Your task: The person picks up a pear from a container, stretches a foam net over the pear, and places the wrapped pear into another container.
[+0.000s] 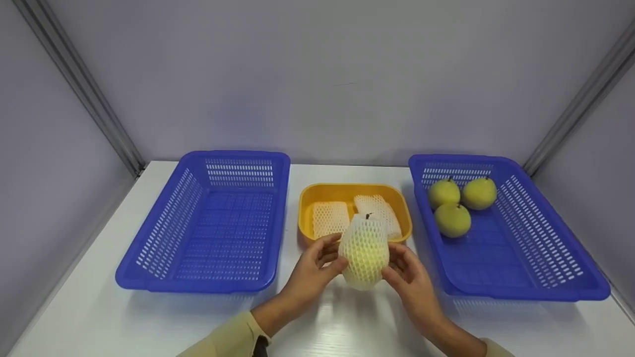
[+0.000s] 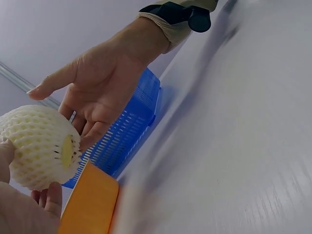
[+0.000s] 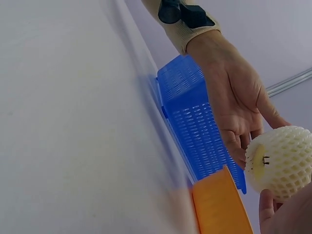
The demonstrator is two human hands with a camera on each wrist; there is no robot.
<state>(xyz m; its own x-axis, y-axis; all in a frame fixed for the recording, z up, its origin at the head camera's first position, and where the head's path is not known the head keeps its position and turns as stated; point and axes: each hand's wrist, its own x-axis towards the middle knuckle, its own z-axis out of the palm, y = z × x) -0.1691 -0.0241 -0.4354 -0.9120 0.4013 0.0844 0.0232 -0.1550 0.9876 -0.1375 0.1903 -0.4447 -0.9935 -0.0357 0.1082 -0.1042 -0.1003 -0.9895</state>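
At lower centre of the frame: one pear (image 1: 364, 258), sleeved in a white foam net (image 1: 353, 233) and held above the table (image 1: 322, 334). Stem (image 1: 368, 216) pointed to the top of the frame, shown at the net's upper opening; long axis near upright, top tipped very slightly rightward. Lower end, by the wrist views, left partly uncovered by the net and turned towards the table. Pear gripped from both sides, by the left hand (image 1: 311, 265) and the right hand (image 1: 412, 285). Step in hand judged to be sleeving, nearly complete; for the next move, even pressure from both hands would be called for, the net being kept from slipping. At centre, one yellow bin (image 1: 347, 187): two loose foam nets (image 1: 331, 218) contained. At right, one blue basket (image 1: 501, 263): three bare pears (image 1: 452, 220) grouped towards its upper left. At left, a second blue basket (image 1: 225, 223), slotted, set on the table.
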